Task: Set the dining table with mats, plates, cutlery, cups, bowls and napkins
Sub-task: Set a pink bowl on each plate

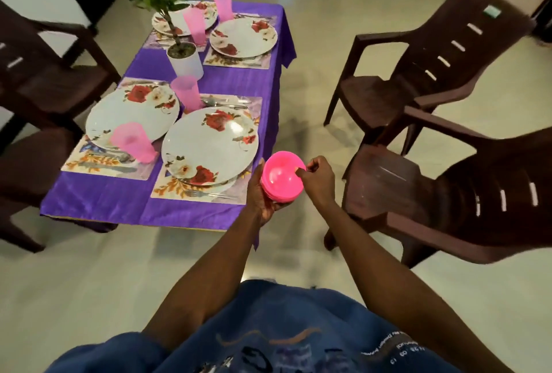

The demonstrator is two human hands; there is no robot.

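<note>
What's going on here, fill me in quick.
A person is setting a table with a purple cloth. Four places already have mats, flowered plates, cutlery and pink cups. The left hand holds a stack of pink bowls from below, just off the near corner, and the right hand pinches the top bowl's rim. No bowl is on the table yet.

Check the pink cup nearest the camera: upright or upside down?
Cannot tell for sure. The pink cup stands vertical on its mat, not tipped over, but blur hides which end is the rim.
</note>
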